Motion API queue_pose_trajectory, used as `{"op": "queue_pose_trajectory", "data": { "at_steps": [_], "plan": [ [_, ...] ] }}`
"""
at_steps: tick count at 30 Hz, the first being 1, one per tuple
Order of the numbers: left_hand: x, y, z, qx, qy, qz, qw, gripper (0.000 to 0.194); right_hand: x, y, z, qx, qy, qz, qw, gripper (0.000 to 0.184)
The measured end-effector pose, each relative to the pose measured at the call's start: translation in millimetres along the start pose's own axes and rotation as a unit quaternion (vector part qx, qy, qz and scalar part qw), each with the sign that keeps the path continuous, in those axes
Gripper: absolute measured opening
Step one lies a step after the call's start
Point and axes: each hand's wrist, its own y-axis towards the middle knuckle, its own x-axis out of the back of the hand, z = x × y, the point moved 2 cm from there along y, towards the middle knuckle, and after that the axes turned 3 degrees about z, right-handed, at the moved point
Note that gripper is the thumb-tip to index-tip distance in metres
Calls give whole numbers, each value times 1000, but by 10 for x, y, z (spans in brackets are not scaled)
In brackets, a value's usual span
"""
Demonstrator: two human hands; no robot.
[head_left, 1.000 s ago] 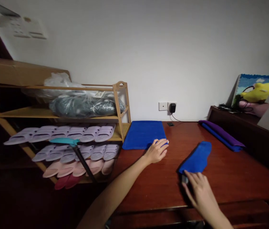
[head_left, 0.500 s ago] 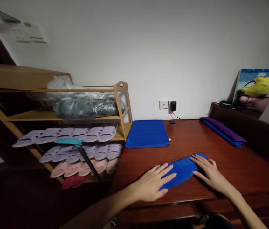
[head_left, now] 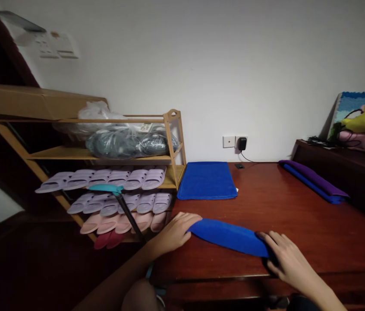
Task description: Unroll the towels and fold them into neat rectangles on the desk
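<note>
As seen from the head camera, a narrow folded blue cloth (head_left: 229, 236) is stretched between two bare hands near the front edge of a reddish-brown wooden table (head_left: 208, 265). Its left end is pinched by the left hand (head_left: 177, 231), fingers laid together over the top, thumb tucked below. The right end is gripped by the right hand (head_left: 286, 255), its fingers curled over the cloth. Whether the middle is lifted clear of the wood cannot be told.

Behind, at the table's back left, a flat blue square of fabric (head_left: 207, 180) is noted, a white tag showing at its near right corner. At the right, a purple-and-blue bundle (head_left: 315, 181) is laid slantwise beside a dark raised ledge (head_left: 338, 157). A black adapter (head_left: 242, 144) is plugged into the wall. To the left, lilac slippers (head_left: 126, 178) and pink slippers (head_left: 123, 223) are ranged on a wooden rack (head_left: 168, 142).
</note>
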Motion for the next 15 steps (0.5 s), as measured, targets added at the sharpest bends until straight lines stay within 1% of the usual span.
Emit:
{"op": "queue_pose_trajectory", "data": {
  "at_steps": [3,5,6,8,11,15],
  "plan": [
    [136,142,123,13,-49,-69,996,46,-11,-70,258,23,34,-31,999,57],
    [204,318,210,32,-123,-122,984,37,7,-96,438,18,71,-46,996,60],
    [220,431,259,47,-173,-145,973,33,15,-102,526,9,92,-58,994,61],
    [205,692,362,96,-291,-176,935,30,13,-102,694,-21,133,-86,987,60],
    [99,1112,458,127,-341,-188,912,31,-47,-87,896,-75,166,-116,976,56],
    [-98,1577,445,141,-383,-156,899,27,-173,-68,1009,-122,174,-110,971,52]
  ]
}}
